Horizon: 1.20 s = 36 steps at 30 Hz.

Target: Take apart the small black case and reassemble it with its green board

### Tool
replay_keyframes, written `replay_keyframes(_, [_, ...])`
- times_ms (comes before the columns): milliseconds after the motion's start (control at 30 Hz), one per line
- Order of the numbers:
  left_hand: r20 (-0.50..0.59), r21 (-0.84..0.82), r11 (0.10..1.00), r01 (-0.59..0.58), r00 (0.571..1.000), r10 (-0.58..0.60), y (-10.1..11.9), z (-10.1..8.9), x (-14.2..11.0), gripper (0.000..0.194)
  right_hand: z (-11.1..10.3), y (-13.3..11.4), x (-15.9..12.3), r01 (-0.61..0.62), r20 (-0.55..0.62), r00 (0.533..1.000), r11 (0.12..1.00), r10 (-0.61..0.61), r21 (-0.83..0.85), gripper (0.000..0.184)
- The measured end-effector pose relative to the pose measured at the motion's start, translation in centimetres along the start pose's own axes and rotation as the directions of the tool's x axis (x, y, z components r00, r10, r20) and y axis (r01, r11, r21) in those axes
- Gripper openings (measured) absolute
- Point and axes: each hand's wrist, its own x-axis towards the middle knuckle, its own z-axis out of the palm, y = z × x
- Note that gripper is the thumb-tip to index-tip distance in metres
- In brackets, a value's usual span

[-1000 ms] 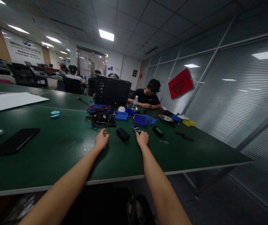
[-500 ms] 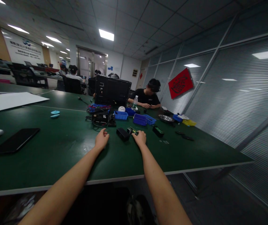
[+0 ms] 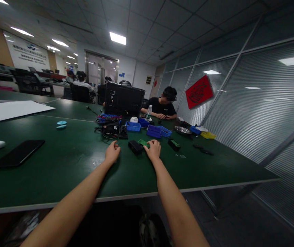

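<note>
On the near tabletop [image 3: 49,178], the right hand [image 3: 153,150] pinched a green board [image 3: 143,142] outside a black case [image 3: 135,147]; the left hand [image 3: 112,152] curled loosely, empty.

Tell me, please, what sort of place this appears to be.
Probably an office: a black monitor stands on the long green table, with office chairs and a lettered wall sign beyond.
</note>
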Motion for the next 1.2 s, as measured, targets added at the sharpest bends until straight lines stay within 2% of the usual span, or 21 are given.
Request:
replay_keyframes(100, [0.003,0.005,1.000,-0.001,1.000,0.001,0.0,-0.1,0.0,0.046,-0.4,-1.4,-0.3,0.038,-0.014,0.999,0.999,-0.038,0.037,0.029])
replay_keyframes(233, [0.008,0.013,1.000,-0.009,1.000,0.009,0.0,-0.1,-0.1,0.047,-0.5,-3.0,-0.8,0.097,0.213,0.971,0.992,-0.113,0.083,0.038])
replay_keyframes(300, [0.009,0.012,1.000,-0.009,1.000,0.008,0.0,-0.1,-0.1,0.046,-0.6,-3.6,-1.0,0.095,0.278,0.954,0.992,-0.115,0.087,0.036])
replay_keyframes(400, [0.004,0.016,1.000,-0.012,1.000,0.012,0.1,-0.1,-0.2,0.046,-0.9,-4.2,-1.1,0.111,0.262,0.954,0.985,-0.143,0.133,0.028])
replay_keyframes(600, [-0.007,0.022,0.999,-0.027,1.000,0.027,0.1,-0.1,-0.1,0.045,-1.6,-5.0,-1.4,0.271,0.182,0.922,0.904,-0.342,0.330,0.025])
replay_keyframes(667, [-0.010,0.029,0.999,-0.039,0.999,0.039,0.0,-0.1,-0.1,0.045,-1.5,-4.5,-1.1,0.220,0.108,0.957,0.915,-0.270,0.339,0.024])
replay_keyframes(733, [-0.003,0.056,0.996,-0.072,0.997,0.072,-0.1,0.0,0.0,0.046,-1.1,-3.3,-0.7,0.076,0.024,0.996,0.949,-0.088,0.307,0.027])
replay_keyframes(767, [0.007,0.075,0.992,-0.101,0.995,0.101,-0.2,0.0,-0.1,0.047,-0.8,-2.6,-0.4,-0.012,0.002,1.000,0.959,0.012,0.285,0.029])
replay_keyframes(833, [0.044,0.119,0.975,-0.189,0.982,0.185,-0.2,0.1,-0.2,0.050,0.0,-1.1,0.0,-0.177,0.019,0.984,0.955,0.177,0.237,0.037])
replay_keyframes(900, [0.100,0.161,0.946,-0.281,0.958,0.267,-0.1,0.3,-0.4,0.051,0.8,0.1,0.3,-0.301,0.138,0.951,0.929,0.276,0.214,0.049])
replay_keyframes(967, [0.163,0.194,0.921,-0.338,0.937,0.309,0.0,0.4,-0.6,0.050,1.7,0.8,0.4,-0.325,0.264,0.927,0.924,0.268,0.204,0.058])
replay_keyframes(1033, [0.207,0.215,0.906,-0.364,0.924,0.322,0.1,0.5,-0.8,0.046,2.4,0.9,0.3,-0.277,0.332,0.922,0.939,0.200,0.203,0.057])
replay_keyframes(1100, [0.221,0.223,0.897,-0.380,0.916,0.334,0.2,0.5,-0.9,0.037,2.7,0.7,0.2,-0.225,0.349,0.927,0.950,0.139,0.218,0.050])
replay_keyframes(1200, [0.221,0.220,0.899,-0.379,0.917,0.332,0.3,0.3,-1.0,0.020,2.7,0.5,0.2,-0.206,0.343,0.932,0.947,0.113,0.246,0.044])
